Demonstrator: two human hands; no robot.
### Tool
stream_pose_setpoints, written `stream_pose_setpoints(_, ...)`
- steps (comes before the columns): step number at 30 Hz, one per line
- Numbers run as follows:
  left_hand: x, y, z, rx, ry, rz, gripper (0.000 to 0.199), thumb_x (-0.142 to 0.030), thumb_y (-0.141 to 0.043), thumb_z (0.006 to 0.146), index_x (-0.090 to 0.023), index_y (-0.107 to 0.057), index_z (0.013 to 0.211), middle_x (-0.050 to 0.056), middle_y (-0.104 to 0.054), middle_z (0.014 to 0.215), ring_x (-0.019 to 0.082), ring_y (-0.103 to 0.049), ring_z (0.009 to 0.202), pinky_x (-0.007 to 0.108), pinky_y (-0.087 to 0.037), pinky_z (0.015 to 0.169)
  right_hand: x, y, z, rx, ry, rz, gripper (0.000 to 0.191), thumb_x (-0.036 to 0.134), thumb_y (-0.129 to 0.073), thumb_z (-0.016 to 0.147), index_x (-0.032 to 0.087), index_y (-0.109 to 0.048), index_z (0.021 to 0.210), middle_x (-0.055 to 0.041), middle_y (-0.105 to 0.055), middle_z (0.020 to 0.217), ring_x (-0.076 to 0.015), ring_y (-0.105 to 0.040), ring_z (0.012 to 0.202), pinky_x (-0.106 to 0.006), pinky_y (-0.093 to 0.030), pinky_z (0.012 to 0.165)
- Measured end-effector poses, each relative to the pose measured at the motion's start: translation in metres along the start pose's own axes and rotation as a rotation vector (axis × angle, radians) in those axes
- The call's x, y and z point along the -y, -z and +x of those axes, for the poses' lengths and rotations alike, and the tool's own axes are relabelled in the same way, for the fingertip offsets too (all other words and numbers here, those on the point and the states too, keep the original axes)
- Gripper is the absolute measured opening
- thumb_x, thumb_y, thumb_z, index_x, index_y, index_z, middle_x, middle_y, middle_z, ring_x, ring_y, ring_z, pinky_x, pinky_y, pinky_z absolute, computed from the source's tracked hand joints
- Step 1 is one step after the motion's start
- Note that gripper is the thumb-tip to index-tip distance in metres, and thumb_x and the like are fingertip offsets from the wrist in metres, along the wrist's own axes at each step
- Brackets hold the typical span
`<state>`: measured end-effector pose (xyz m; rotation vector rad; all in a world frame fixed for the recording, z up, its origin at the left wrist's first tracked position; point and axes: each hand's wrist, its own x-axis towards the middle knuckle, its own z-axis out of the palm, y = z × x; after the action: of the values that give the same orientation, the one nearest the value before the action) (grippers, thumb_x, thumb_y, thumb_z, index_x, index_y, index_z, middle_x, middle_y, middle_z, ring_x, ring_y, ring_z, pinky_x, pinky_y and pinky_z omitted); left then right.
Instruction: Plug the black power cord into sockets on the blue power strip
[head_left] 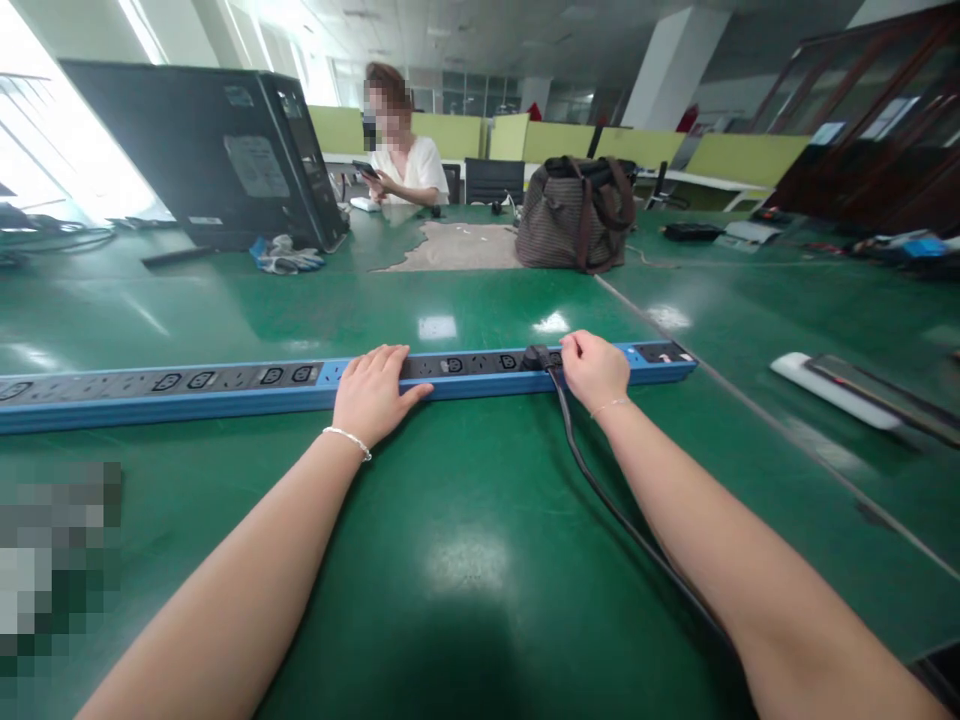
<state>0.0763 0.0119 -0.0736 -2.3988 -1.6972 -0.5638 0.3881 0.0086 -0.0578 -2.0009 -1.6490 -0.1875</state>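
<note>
A long blue power strip [480, 388] with black sockets lies across the green table. My left hand [377, 392] rests on the strip left of its right half's sockets, fingers over the top and thumb out to the right. A black plug [535, 357] sits in a socket, and its black cable [592, 475] runs down toward the lower right, passing under my right forearm. Just right of the plug, my right hand [596, 372] is closed at the strip, its fingers curled; what they hold, if anything, is hidden.
Behind the strip stand a black computer case [217, 150], gloves [286, 256] and a brown bag [574, 215] on the green table [450, 560]. A white and black device [840, 390] lies at the right. A seated person [409, 165] holds a phone beyond the table.
</note>
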Motion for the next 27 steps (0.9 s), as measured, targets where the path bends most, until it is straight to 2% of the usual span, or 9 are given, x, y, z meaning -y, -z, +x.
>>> stream_pose_setpoints(2, -0.014, -0.001, 0.002, -0.025, -0.022, -0.050, 0.064, -0.055, -0.046, 0.088, -0.017, -0.042, 0.139, 0.014, -0.050, 0.142, 0.028, -0.042, 0.134, 0.042, -0.032, 0.110, -0.010, -0.010, -0.008, -0.099, 0.072, -0.016, 0.036, 0.030, -0.039, 0.091, 0.019, -0.071, 0.103, -0.0113, -0.068, 0.111, -0.0265, -0.058, 0.105, -0.036, -0.041, 0.087)
stream_pose_setpoints(4, -0.034, -0.003, 0.006, -0.043, -0.093, -0.109, 0.063, -0.051, -0.047, 0.089, -0.018, -0.038, 0.142, 0.014, -0.048, 0.143, 0.025, -0.041, 0.134, 0.040, -0.032, 0.111, -0.016, -0.018, -0.011, -0.104, 0.108, 0.005, 0.035, 0.027, -0.041, 0.089, 0.020, -0.070, 0.106, -0.0097, -0.066, 0.119, -0.0256, -0.054, 0.113, -0.037, -0.038, 0.094)
stream_pose_setpoints(10, -0.114, -0.018, 0.034, -0.038, -0.263, -0.260, 0.059, -0.041, -0.050, 0.090, -0.024, -0.036, 0.144, 0.011, -0.046, 0.144, 0.022, -0.045, 0.130, 0.035, -0.037, 0.107, -0.016, -0.026, -0.008, -0.087, 0.078, 0.060, 0.035, 0.020, -0.041, 0.087, 0.022, -0.071, 0.104, -0.0055, -0.069, 0.118, -0.0217, -0.056, 0.111, -0.037, -0.032, 0.099)
stream_pose_setpoints(14, -0.147, -0.027, 0.049, 0.029, -0.267, -0.260, 0.049, -0.033, -0.047, 0.091, -0.029, -0.041, 0.140, 0.007, -0.050, 0.142, 0.021, -0.050, 0.126, 0.037, -0.041, 0.101, -0.016, -0.026, -0.008, -0.075, 0.066, 0.081, 0.035, 0.020, -0.041, 0.087, 0.022, -0.071, 0.104, -0.0049, -0.069, 0.117, -0.0224, -0.056, 0.111, -0.037, -0.032, 0.098)
stream_pose_setpoints(17, -0.155, -0.029, 0.054, 0.040, -0.189, -0.259, 0.037, -0.028, -0.040, 0.094, -0.034, -0.052, 0.127, 0.001, -0.061, 0.128, 0.019, -0.057, 0.115, 0.037, -0.042, 0.095, -0.015, -0.027, -0.008, -0.070, 0.056, 0.081, 0.036, 0.021, -0.040, 0.087, 0.022, -0.071, 0.105, -0.0058, -0.069, 0.117, -0.0240, -0.055, 0.111, -0.039, -0.032, 0.097)
stream_pose_setpoints(20, -0.157, -0.029, 0.057, 0.036, -0.159, -0.241, 0.034, -0.028, -0.039, 0.094, -0.035, -0.054, 0.124, 0.000, -0.063, 0.123, 0.020, -0.059, 0.109, 0.037, -0.043, 0.090, -0.015, -0.028, -0.007, -0.054, 0.044, 0.054, 0.039, 0.021, -0.037, 0.087, 0.022, -0.070, 0.107, -0.0073, -0.067, 0.119, -0.0257, -0.053, 0.112, -0.041, -0.031, 0.096)
stream_pose_setpoints(27, -0.150, -0.021, 0.069, 0.127, -0.263, -0.162, 0.032, -0.027, -0.039, 0.093, -0.029, -0.055, 0.120, 0.005, -0.065, 0.108, 0.022, -0.064, 0.095, 0.034, -0.047, 0.076, -0.013, -0.028, -0.007, -0.044, 0.027, 0.062, 0.038, 0.020, -0.038, 0.086, 0.022, -0.070, 0.107, -0.0070, -0.067, 0.119, -0.0267, -0.052, 0.113, -0.041, -0.031, 0.096)
